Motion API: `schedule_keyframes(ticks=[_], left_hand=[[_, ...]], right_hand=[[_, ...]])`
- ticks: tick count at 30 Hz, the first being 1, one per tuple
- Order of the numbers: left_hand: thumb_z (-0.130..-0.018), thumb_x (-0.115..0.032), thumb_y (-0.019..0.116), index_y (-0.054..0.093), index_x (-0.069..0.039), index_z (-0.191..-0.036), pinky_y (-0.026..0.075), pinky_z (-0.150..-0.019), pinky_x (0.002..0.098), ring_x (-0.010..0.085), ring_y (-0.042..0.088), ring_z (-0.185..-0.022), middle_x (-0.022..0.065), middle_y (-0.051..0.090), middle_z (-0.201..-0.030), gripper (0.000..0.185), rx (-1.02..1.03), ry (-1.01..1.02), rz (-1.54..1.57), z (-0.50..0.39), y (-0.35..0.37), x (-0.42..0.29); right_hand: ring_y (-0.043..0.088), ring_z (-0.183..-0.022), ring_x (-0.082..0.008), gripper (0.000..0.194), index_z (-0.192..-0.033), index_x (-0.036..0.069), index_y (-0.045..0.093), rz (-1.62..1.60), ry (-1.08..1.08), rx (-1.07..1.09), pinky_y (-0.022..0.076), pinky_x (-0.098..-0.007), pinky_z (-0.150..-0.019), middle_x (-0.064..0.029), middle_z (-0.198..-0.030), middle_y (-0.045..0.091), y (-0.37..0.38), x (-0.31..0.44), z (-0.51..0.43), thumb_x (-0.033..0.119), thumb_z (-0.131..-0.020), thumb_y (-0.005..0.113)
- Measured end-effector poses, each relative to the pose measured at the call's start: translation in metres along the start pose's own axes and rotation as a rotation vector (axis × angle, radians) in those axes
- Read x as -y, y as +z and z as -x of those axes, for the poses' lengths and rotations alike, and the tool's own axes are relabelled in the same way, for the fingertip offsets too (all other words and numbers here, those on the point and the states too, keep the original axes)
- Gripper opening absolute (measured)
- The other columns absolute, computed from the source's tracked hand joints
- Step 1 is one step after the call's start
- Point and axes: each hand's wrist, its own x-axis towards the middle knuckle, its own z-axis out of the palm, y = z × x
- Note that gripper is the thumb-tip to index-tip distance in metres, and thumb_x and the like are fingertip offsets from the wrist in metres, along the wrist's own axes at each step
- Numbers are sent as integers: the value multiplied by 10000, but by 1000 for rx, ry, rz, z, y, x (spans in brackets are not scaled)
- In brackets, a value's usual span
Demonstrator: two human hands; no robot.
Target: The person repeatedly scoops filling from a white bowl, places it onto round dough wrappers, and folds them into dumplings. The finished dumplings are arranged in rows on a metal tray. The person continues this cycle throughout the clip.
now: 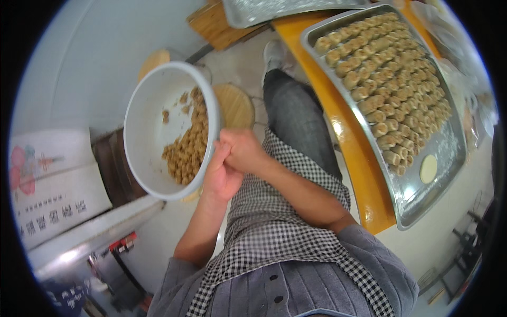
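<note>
My left hand [223,177] and my right hand [246,152] meet in front of my apron, fingers pressed together. Whatever may lie between them is hidden. Right beside them is the rim of a white bucket [132,119], overlapping them in view; whether they touch it I cannot tell. Inside it many brown filling balls [184,158] are heaped along the side nearest me, a few loose ones farther in. To my right a metal tray [443,178] carries rows of short pale rolls [396,91] with browned tops. One flat dough round [428,169] lies on its floured near end.
The tray rests on an orange-yellow table [356,186]. A second metal tray [253,14] shows at the far edge. Round wooden stools [234,107] stand under and behind the bucket. A printed box [59,190] with writing is at left, plastic bags [447,31] at far right.
</note>
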Motion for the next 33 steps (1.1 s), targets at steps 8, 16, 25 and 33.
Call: schedule_keyframes(ticks=[8, 16, 25, 33], left_hand=[[-988, -272, 686, 502, -90, -1468, 447, -1100, 405, 180, 554, -1303, 32, 583, -1392, 546, 67, -34, -331, 6, 12, -27], [-995, -318, 689, 508, -104, -1451, 431, -1123, 415, 179, 541, -1318, 37, 583, -1398, 535, -22, -54, -153, -5, 13, -24], [-964, -259, 736, 543, -107, -1410, 435, -1146, 399, 184, 563, -1310, 31, 609, -1384, 510, 23, 41, -40, -6, -10, 5], [-950, -230, 730, 544, -84, -1411, 426, -1115, 389, 170, 553, -1278, 33, 604, -1314, 519, 72, -1, -392, 1, 3, -23]], right_hand=[[704, -801, -360, 314, -1078, 52, 598, -415, 85, 277, 543, -421, -719, -153, -832, 689, -19, -1, -3, 121, -806, 739], [669, -725, -329, 124, -898, 15, 632, -302, 10, 111, 528, -400, -669, -165, -779, 653, 0, -8, -13, 86, -829, 707], [647, -664, -367, 263, -751, 20, 593, -158, 17, 10, 510, -420, -608, -162, -712, 636, 9, -10, 3, 170, -855, 783], [704, -777, -305, 156, -958, 29, 620, -376, 53, 258, 544, -402, -682, -135, -855, 712, -15, -3, 6, 75, -840, 710]])
